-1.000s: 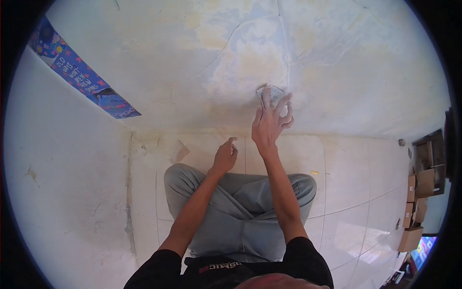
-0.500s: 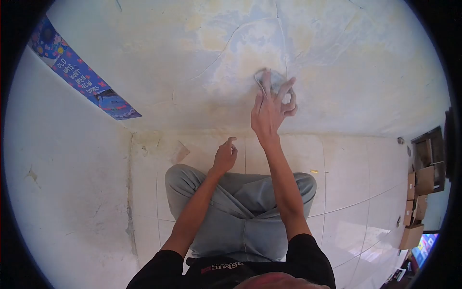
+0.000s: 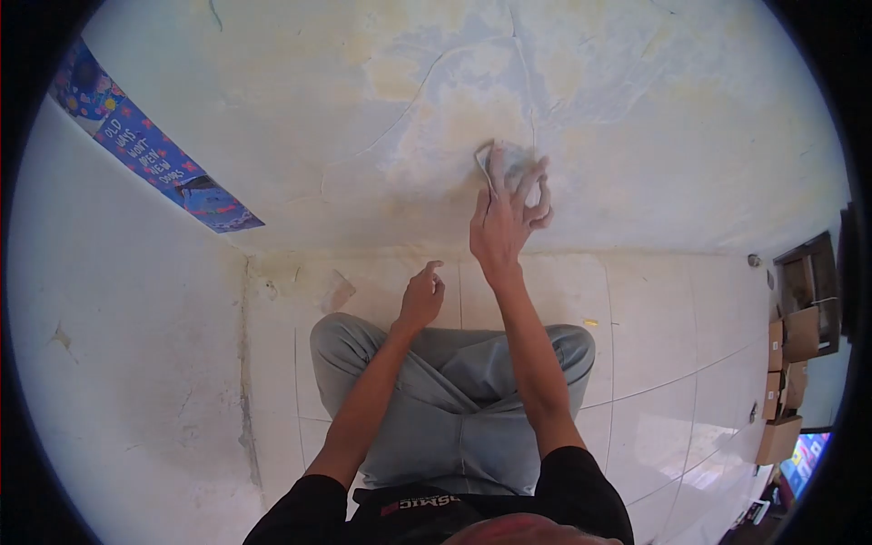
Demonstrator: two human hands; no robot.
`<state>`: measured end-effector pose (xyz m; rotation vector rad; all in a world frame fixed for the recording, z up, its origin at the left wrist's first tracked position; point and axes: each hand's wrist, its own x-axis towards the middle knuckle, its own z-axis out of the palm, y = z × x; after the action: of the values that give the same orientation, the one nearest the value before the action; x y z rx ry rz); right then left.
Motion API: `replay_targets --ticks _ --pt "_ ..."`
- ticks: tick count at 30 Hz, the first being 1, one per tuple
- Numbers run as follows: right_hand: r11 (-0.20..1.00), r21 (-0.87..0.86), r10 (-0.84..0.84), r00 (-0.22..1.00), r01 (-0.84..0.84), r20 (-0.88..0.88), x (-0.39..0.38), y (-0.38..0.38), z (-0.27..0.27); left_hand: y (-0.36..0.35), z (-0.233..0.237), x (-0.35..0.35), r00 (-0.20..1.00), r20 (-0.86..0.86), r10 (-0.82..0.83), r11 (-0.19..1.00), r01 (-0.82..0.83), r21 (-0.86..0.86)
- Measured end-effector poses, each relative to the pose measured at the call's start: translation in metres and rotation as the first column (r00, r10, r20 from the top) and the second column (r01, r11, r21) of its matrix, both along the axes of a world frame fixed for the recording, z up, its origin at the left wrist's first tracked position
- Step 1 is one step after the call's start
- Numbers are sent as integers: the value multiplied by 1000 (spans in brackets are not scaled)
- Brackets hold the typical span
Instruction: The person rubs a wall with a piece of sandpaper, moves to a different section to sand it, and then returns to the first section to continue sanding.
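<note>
My right hand (image 3: pixel 502 227) presses a small grey sheet of sandpaper (image 3: pixel 516 163) flat against the wall (image 3: pixel 618 182). Its fingers are spread over the sheet, and the thumb side and outer edges of the sheet show around them. The wall surface is patchy, with yellowish and pale grey areas and a long crack (image 3: pixel 400 118) above and left of the sheet. My left hand (image 3: pixel 423 295) hangs above my bent legs near the foot of the wall, holding nothing, with the index finger stretched out and the other fingers loosely curled.
A brownish scrap (image 3: pixel 340 291) lies on the tiled floor (image 3: pixel 654 363) by the wall, and a small yellow bit (image 3: pixel 591 322) lies near my knee. A blue lettered poster strip (image 3: pixel 145 145) runs along the left corner. Cardboard boxes (image 3: pixel 778 440) and a lit screen (image 3: pixel 803 465) stand at the right.
My right hand has slid slightly down the wall with the sandpaper. The view has shifted a little; my left hand stays about where it was.
</note>
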<state>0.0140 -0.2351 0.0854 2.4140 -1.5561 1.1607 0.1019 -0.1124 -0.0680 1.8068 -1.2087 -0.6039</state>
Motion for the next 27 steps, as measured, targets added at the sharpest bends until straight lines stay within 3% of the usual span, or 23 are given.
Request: replay_targets --ticks 2,7,9,12,14,21,27 --pt "1000 -6 -6 1000 6 -3 -5 0 -28 3 -2 -1 1000 18 -13 1000 13 -3" --pt "999 44 6 1000 -6 0 3 1 3 5 1 -2 1000 -24 -9 999 10 41" --pt "996 -73 46 996 -41 74 9 -4 15 3 -2 0 1000 -22 -7 999 8 46" --pt "999 44 -23 1000 22 8 0 2 -3 1 -5 0 999 -31 9 1000 -8 11" --pt "999 32 -26 1000 26 10 -3 0 -26 3 -5 -1 1000 7 -5 1000 5 29" --pt "999 -26 45 997 -44 55 4 -4 13 4 -4 -1 1000 -9 -5 999 5 40" --pt "997 64 43 999 -42 -18 -1 7 -29 2 -3 -1 1000 5 -10 1000 10 21"
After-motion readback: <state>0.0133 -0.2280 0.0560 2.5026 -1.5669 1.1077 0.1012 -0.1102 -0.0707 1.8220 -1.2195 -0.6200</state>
